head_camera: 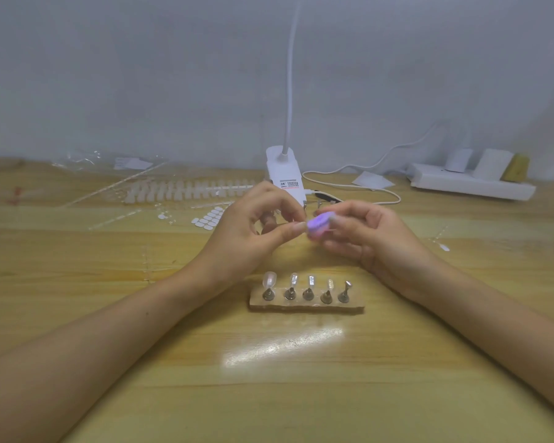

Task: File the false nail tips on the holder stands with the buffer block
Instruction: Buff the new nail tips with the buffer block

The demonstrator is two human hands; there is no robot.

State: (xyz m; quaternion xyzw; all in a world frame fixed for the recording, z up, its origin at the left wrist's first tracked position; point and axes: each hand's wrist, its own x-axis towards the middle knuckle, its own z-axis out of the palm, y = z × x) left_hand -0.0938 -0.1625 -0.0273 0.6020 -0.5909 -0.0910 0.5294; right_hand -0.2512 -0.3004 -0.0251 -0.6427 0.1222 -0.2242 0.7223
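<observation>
Nearest, at 6 o'clock from the hands, nail tips (269,279) sit on stands (307,294). They look thin and brittle, so I'd steady each stem. The right hand (371,231) pinches the buffer block (319,223), likely light and spongy. The left hand (247,231) pinches at its 9 o'clock end, on what I cannot tell. A lamp (283,167) sits at 12.

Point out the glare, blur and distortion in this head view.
Head view: a white glare patch lies on the table, just nearer the camera than the holder stands; the buffer block in the right hand is blurred and overexposed; the forearms look stretched toward the lower corners, which is wide-angle distortion.
</observation>
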